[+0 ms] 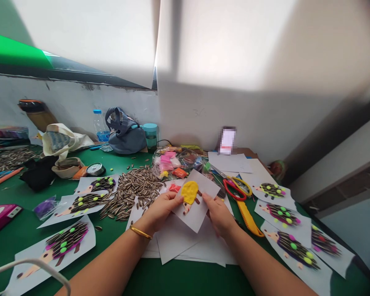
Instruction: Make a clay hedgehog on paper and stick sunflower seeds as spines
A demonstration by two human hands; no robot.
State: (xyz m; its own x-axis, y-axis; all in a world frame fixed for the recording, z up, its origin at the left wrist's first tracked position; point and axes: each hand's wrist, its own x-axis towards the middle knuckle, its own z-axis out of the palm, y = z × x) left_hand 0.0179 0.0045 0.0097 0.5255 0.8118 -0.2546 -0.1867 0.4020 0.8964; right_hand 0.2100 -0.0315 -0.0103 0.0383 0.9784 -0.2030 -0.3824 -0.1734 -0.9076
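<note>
Between my two hands is a white paper card bearing a hedgehog figure with a yellow clay body, a pale snout and brown feet. My left hand pinches the card's left side, thumb on top, and a gold bangle circles that wrist. On the opposite side, my right hand grips the edge near the brown feet. Below the card lie loose white sheets. A big heap of striped sunflower seeds spreads to the left of my left hand.
Finished-looking seed hedgehog cards lie at left and right. Scissors and a yellow utility knife rest right of my hands. Behind are clay packets, a blue-grey bag, a water bottle and a phone.
</note>
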